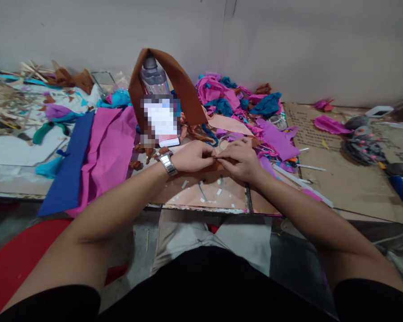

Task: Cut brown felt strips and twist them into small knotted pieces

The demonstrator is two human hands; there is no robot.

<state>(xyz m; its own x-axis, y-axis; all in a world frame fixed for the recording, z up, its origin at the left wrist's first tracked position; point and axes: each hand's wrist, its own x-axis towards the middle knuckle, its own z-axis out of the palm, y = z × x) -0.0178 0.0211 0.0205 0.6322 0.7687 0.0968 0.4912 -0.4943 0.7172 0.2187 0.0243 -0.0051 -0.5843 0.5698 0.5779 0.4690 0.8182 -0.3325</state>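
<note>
My left hand (194, 155), with a metal watch on its wrist, meets my right hand (242, 160) just above the near part of the table. Fingertips of both hands pinch a small piece of brown crepe paper (215, 167), mostly hidden under the fingers. Beyond them, a long brown crepe strip (188, 96) hangs over a capped plastic bottle (154, 80). A phone (169, 141) with a blurred-out screen leans in front of the bottle. Beside my left wrist lie several twisted brown bits (136, 165). A peach strip (231, 124) lies behind my right hand.
Pink (109, 138) and blue sheets (70, 156) hang over the table's front edge at left. Green-handled pliers (43, 133) lie farther left. Crumpled pink, purple and teal scraps (218, 91) pile up against the wall. Cardboard (309, 179) covers the right side. A red stool (27, 250) stands below left.
</note>
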